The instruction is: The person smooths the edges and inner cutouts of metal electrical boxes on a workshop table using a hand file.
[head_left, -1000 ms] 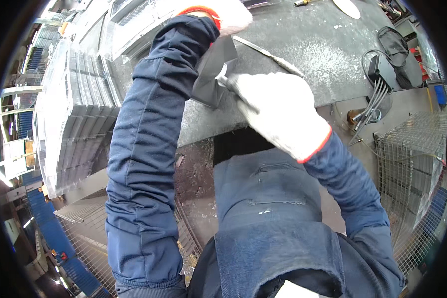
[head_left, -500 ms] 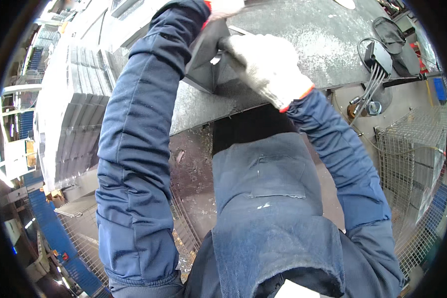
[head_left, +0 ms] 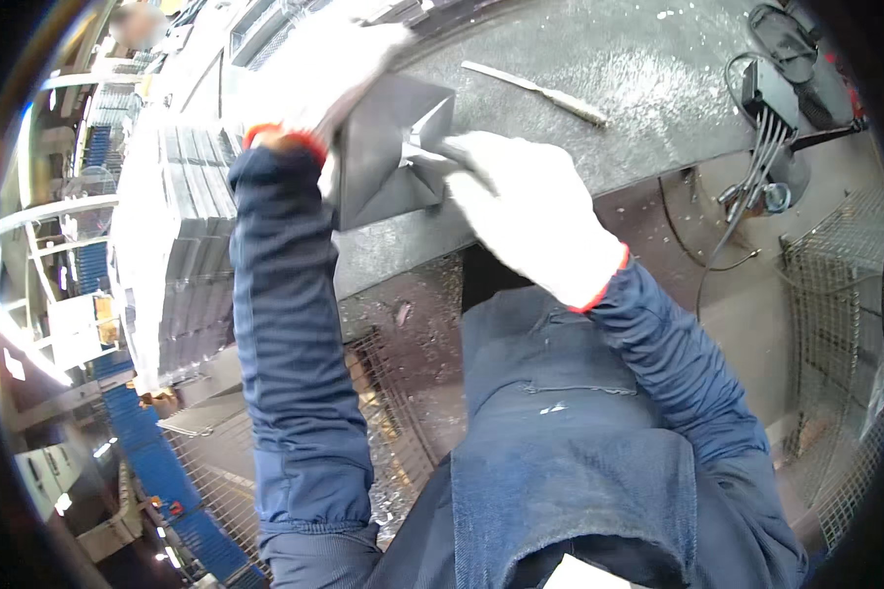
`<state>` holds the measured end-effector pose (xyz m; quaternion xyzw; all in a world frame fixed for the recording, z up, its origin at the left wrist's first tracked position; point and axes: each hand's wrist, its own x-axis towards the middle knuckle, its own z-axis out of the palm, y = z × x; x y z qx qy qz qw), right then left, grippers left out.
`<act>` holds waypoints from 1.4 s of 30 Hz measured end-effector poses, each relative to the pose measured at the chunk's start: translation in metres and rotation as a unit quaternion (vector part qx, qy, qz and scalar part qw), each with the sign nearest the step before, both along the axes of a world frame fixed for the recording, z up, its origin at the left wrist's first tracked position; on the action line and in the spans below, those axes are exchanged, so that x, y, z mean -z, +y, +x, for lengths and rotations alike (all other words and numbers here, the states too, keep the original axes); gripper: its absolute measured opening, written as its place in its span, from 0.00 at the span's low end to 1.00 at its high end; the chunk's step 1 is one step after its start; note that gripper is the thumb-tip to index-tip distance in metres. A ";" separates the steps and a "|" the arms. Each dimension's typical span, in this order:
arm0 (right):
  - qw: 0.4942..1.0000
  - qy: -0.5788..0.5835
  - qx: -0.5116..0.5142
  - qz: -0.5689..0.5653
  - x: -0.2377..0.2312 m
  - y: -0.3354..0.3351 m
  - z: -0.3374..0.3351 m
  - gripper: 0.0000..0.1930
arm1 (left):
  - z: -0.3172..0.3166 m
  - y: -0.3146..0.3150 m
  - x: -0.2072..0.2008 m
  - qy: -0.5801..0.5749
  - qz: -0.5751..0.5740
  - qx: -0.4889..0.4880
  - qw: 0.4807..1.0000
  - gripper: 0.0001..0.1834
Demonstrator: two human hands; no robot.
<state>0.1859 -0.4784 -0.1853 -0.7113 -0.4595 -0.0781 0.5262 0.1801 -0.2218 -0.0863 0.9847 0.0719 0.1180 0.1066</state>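
Observation:
A grey folded sheet-metal box, with slanted inner faces, is held tilted at the near edge of the dark worktable. My left hand, in a white knit glove with a red cuff, is closed over its far left side; glare washes out part of the glove. My right hand, gloved alike, grips the box's right edge with thumb and fingers. Farther back on the tabletop lies a slim, light-coloured tool with a darker end.
Grey metal panels are stacked at my left. A black box with several cables sits by the table's right edge, its leads hanging down. Wire mesh cages stand low at the right, and more mesh at the lower left.
My left hand has come nearer and to the left, onto the box's side. More of the box's inside now faces me, and the slim tool has come into full view.

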 end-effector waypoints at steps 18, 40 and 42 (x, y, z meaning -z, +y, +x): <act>0.976 0.171 -0.126 -0.039 0.026 0.023 -0.090 0.20 | -0.162 -0.013 0.027 -0.258 -0.427 -0.374 0.782 0.17; 0.990 -0.098 -0.091 -0.055 0.021 0.027 -0.035 0.13 | -0.151 -0.017 0.024 -0.218 -0.425 -0.387 0.789 0.22; 0.991 -0.054 -0.079 -0.098 0.023 0.009 -0.036 0.13 | -0.154 -0.006 0.029 -0.219 -0.401 -0.393 0.798 0.23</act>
